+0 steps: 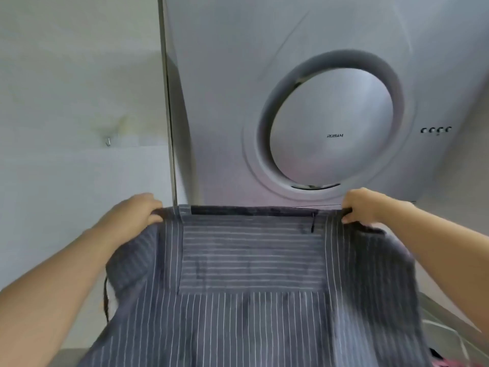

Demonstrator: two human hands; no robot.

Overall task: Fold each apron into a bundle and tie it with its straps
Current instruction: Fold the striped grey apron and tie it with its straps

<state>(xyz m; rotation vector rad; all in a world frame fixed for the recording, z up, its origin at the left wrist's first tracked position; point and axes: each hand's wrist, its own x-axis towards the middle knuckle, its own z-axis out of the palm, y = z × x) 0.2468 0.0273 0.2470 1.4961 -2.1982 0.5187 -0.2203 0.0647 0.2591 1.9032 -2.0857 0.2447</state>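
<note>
Striped apron (251,274) held up in the air before the range hood (330,123), top hem running left to right between the grips, body hanging down toward the person. Left hand (132,213) and right hand (365,205) each pinch an upper corner, fingers curled over the hem. A strap (106,298) dangles below the left corner; both hands sit level, so a fold would likely bring the corners together.

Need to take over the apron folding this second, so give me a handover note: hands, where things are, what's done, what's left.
Left hand grips the top left corner of the striped apron; right hand grips the top right corner.
The striped apron hangs spread between them in front of the range hood, its pocket facing the camera. One strap dangles at its left edge.
Done: no fold visible yet.
Left: fold it into a bundle and tie it with the straps.
</note>
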